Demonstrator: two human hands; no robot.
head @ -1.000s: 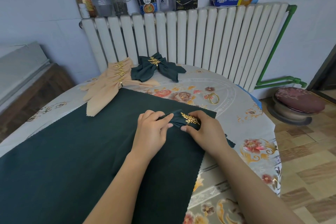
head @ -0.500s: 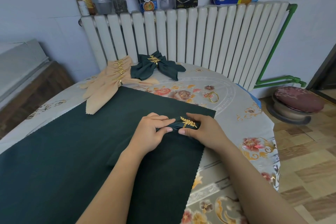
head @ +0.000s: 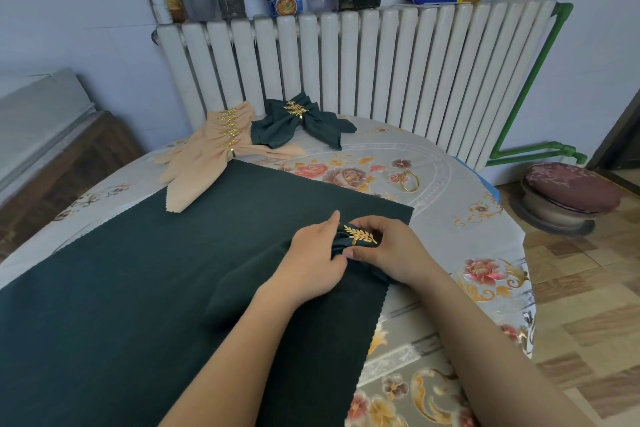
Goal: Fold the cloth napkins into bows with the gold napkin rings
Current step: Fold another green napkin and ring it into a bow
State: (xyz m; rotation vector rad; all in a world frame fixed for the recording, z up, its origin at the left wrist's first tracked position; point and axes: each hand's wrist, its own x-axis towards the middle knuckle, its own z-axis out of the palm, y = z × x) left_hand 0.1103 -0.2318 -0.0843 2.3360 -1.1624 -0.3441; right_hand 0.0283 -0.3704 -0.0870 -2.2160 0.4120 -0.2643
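Note:
A folded dark green napkin lies on a flat dark green cloth, threaded through a gold leaf napkin ring. My right hand grips the ring, thumb and fingers around it. My left hand pinches the gathered napkin just left of the ring, index finger raised. A finished dark green bow and a stack of beige bows, all with gold rings, sit at the table's far side. A spare gold ring lies loose on the tablecloth.
The round table has a floral cover and its edge drops off at the right. A white radiator stands behind, with jars, cups and packets on top. A low cushioned stool is on the floor at right. A wooden cabinet stands at left.
Both hands shifted slightly right and away from me with the ringed napkin. My left hand's index finger has lifted off the cloth.

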